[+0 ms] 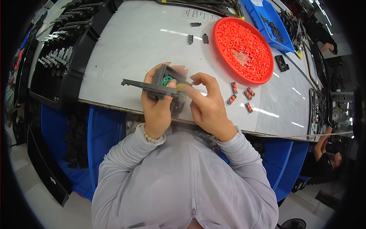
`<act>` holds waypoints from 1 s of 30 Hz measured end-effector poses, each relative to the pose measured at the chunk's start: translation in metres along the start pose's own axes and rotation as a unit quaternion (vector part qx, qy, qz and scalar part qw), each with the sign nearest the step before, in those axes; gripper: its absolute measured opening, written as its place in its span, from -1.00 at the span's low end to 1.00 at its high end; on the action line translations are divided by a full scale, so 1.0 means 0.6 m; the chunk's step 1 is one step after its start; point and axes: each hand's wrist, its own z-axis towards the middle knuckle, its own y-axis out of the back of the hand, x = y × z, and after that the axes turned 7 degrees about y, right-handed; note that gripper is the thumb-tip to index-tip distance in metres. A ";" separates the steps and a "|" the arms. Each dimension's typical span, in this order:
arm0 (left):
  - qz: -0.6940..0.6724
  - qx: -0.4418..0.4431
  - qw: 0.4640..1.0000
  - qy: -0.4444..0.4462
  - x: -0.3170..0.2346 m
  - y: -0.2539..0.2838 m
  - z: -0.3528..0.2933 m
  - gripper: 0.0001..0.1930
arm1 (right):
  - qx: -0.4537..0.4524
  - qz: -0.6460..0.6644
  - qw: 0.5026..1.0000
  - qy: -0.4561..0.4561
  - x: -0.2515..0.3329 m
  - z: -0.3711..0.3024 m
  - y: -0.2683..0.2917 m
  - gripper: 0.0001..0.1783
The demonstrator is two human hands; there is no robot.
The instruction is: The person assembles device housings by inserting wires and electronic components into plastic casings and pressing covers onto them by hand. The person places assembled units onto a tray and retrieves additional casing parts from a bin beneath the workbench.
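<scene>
My left hand (157, 116) is closed around a dark grey plastic housing (159, 73), its thumb laid across the front. Inside the housing's opening sits a green round part (166, 80). A long, flat dark grey arm (139, 84) sticks out from the housing to the left. My right hand (211, 105) grips the housing's right side with bent fingers; the index fingertip, which looks yellow, presses near the opening. What lies under that fingertip is hidden. The housing is held above the table's near edge.
A round red tray (271, 68) full of small red pieces stands on the white table (126, 45). Several dark blocks with red inserts (249, 93) lie nearby. Small dark parts (190, 39) lie farther back. A black rack (85, 49) stands left, a blue bin (288, 49) far right.
</scene>
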 end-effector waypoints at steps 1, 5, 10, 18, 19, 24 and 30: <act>-0.001 0.002 1.000 0.000 -0.001 -0.001 0.000 -0.59 | 0.013 -0.028 0.999 0.014 0.000 0.003 0.000 -0.53; 0.003 -0.003 1.000 -0.003 0.001 -0.010 0.001 -0.59 | 0.002 -0.080 0.997 0.022 -0.006 0.001 -0.006 -0.59; -0.024 -0.043 0.997 0.062 0.016 -0.011 0.008 -0.58 | 0.036 -0.062 0.997 -0.012 -0.012 -0.006 -0.002 -0.65; -0.111 -0.042 0.976 0.180 0.001 -0.002 0.026 -0.53 | -0.024 -0.054 0.996 -0.068 -0.034 -0.050 0.119 -0.52; -0.153 -0.053 0.965 0.208 0.000 0.003 0.024 -0.54 | -0.032 -0.028 0.990 -0.133 -0.050 -0.054 0.153 -0.60; -0.284 -0.018 0.913 0.293 -0.011 0.002 0.040 -0.64 | -0.110 -0.277 0.925 -0.236 -0.246 -0.097 0.319 -0.72; -0.327 -0.018 0.898 0.293 -0.032 0.001 0.040 -0.69 | -0.022 -0.462 0.842 -0.278 -0.460 -0.147 0.384 -0.59</act>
